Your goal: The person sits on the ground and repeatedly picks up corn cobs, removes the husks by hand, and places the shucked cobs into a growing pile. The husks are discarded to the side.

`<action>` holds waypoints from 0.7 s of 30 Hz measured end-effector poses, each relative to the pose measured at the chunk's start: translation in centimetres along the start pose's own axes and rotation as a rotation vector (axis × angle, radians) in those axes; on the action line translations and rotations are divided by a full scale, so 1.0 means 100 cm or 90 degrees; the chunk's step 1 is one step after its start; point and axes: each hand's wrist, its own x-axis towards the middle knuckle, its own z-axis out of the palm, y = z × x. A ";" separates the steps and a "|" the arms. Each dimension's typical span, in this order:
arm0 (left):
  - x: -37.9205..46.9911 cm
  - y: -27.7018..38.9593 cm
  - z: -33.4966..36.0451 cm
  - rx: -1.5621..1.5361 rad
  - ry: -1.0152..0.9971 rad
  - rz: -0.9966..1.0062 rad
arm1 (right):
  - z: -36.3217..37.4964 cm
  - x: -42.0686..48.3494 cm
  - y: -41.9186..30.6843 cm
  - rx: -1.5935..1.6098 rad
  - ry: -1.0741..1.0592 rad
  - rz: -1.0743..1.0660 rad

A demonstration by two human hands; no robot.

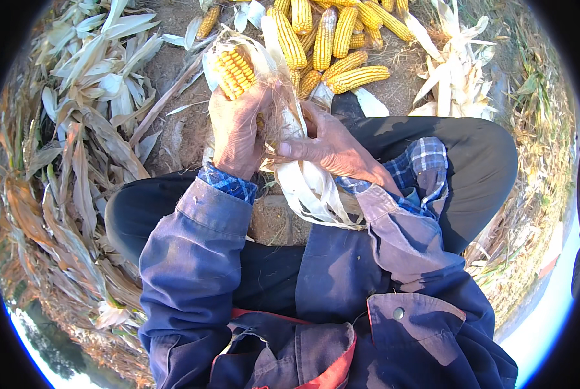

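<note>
My left hand (236, 126) is closed around an ear of corn (234, 73), whose yellow kernels show above my fist. Dry husk and tangled corn silk (274, 112) hang between my two hands. With thumb and fingers, my right hand (326, 146) grips the pale husk leaves (311, 189), which droop in strips below it toward my lap. The lower part of the ear is mostly hidden by my left hand and the silk. Just beyond my hands lies a pile of husked corn ears (325, 41) on the soil.
Stripped husks (119, 73) and dry corn stalks (80, 180) heap up at my left. More pale husks (448, 78) lie at the right, beside straw-like stubble (542, 194). My bent legs in dark trousers (474, 160) frame a patch of bare soil (273, 223).
</note>
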 end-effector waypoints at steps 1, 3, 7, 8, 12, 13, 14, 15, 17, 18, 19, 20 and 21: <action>-0.001 -0.001 -0.001 -0.033 -0.010 0.004 | 0.003 0.000 0.003 -0.029 -0.012 0.009; -0.003 -0.002 -0.002 0.000 -0.009 -0.022 | 0.009 -0.001 0.007 -0.069 -0.044 -0.010; -0.003 0.000 -0.002 -0.053 -0.048 -0.084 | 0.023 -0.003 0.015 0.046 0.020 -0.072; -0.003 0.000 0.000 0.000 -0.023 -0.084 | 0.023 -0.003 0.016 -0.179 0.048 -0.027; -0.001 0.004 0.007 0.174 -0.009 -0.082 | 0.031 -0.008 0.026 -0.283 0.140 -0.052; -0.001 0.004 0.009 0.186 -0.023 -0.078 | 0.031 -0.010 0.029 -0.309 0.148 -0.041; -0.001 0.006 0.010 0.208 -0.035 -0.086 | 0.032 -0.012 0.032 -0.333 0.154 -0.031; -0.002 0.007 0.012 0.218 -0.064 -0.087 | 0.031 -0.015 0.035 -0.360 0.160 -0.020; -0.003 0.010 0.015 0.257 -0.061 -0.080 | 0.030 -0.017 0.041 -0.395 0.168 -0.031; -0.004 0.011 0.017 0.269 -0.062 -0.076 | 0.030 -0.018 0.044 -0.408 0.162 -0.036; -0.005 0.011 0.019 0.270 -0.068 -0.056 | 0.030 -0.019 0.046 -0.405 0.154 -0.066; -0.007 0.010 0.022 0.252 -0.060 -0.079 | 0.029 -0.022 0.047 -0.508 0.133 -0.066; -0.008 0.009 0.024 0.418 -0.115 -0.052 | 0.029 -0.022 0.048 -0.589 0.104 -0.090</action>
